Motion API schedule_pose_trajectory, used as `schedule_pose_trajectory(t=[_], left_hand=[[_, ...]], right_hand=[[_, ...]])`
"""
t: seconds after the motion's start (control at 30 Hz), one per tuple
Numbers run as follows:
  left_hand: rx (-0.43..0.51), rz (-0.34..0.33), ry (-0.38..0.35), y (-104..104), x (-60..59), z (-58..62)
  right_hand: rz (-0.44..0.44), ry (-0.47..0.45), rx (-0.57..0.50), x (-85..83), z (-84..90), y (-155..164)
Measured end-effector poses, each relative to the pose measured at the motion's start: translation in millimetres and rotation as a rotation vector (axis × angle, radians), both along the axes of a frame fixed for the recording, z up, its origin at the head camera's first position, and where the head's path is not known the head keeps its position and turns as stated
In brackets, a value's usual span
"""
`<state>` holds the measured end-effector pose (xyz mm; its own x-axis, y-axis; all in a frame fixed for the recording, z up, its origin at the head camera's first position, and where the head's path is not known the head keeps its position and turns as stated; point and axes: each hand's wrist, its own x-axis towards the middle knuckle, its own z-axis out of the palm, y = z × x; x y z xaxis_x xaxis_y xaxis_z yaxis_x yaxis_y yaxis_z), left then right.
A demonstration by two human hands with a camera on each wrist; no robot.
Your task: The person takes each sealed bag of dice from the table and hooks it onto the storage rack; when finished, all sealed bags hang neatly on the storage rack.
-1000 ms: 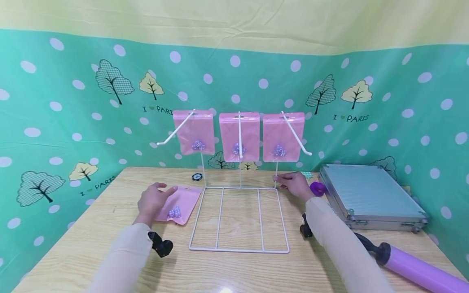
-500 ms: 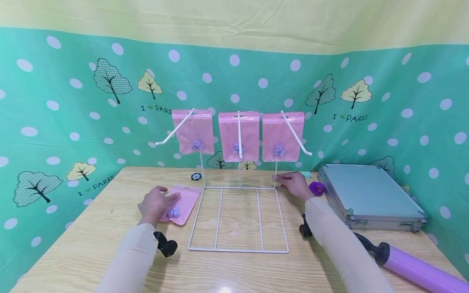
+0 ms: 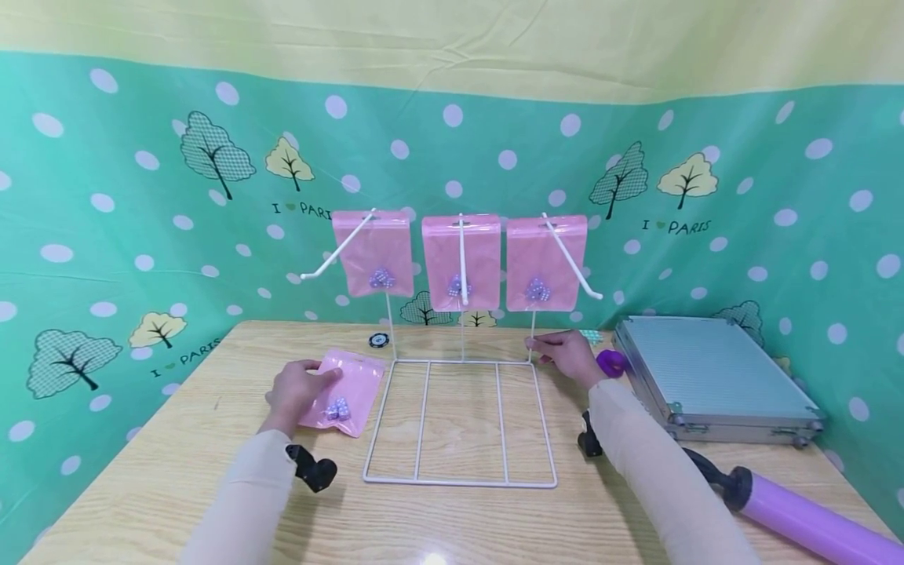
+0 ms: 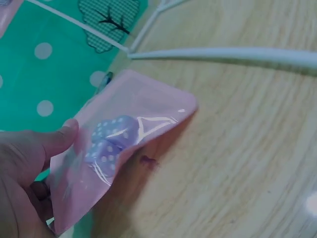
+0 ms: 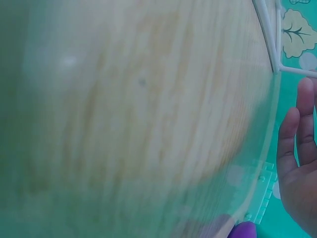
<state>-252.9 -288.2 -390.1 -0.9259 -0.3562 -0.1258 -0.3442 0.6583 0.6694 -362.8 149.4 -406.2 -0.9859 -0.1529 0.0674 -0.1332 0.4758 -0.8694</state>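
My left hand (image 3: 293, 395) pinches the left edge of a pink zip bag (image 3: 359, 386) with the thumb on top. In the left wrist view the bag (image 4: 81, 191) is tilted up off the table, and purple dice (image 4: 111, 134) with white dots show through it. My right hand (image 3: 569, 358) pinches the right upright of a white wire display rack (image 3: 459, 484) near its base. Three similar pink bags hang on the rack's hooks: a left bag (image 3: 367, 247), a middle bag (image 3: 441, 255) and a right bag (image 3: 526, 259). The right wrist view cuts off part of that hand.
A silver case (image 3: 720, 369) lies at the right of the wooden table (image 3: 452, 526). A purple hand pump (image 3: 812, 514) is in front of it. A small purple object (image 3: 611, 362) and a black-and-white round chip (image 3: 379, 340) lie towards the back, before a polka-dot curtain (image 3: 452, 157).
The left hand has come onto the pink bag and taken its edge. That bag has lifted and shifted slightly left. The right hand stays on the rack's upright.
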Motion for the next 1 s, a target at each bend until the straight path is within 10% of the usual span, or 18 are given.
schedule_pose_trajectory(t=[0.3, 1.0], left_hand=[[0.131, -0.02, 0.075, -8, 1.7, 8.5], [0.118, -0.214, 0.12, -3, 20.8, 37.9]], right_hand=[[0.004, -0.009, 0.002, -2.0, 0.1, 2], [0.0, -0.01, 0.001, -0.2, 0.3, 0]])
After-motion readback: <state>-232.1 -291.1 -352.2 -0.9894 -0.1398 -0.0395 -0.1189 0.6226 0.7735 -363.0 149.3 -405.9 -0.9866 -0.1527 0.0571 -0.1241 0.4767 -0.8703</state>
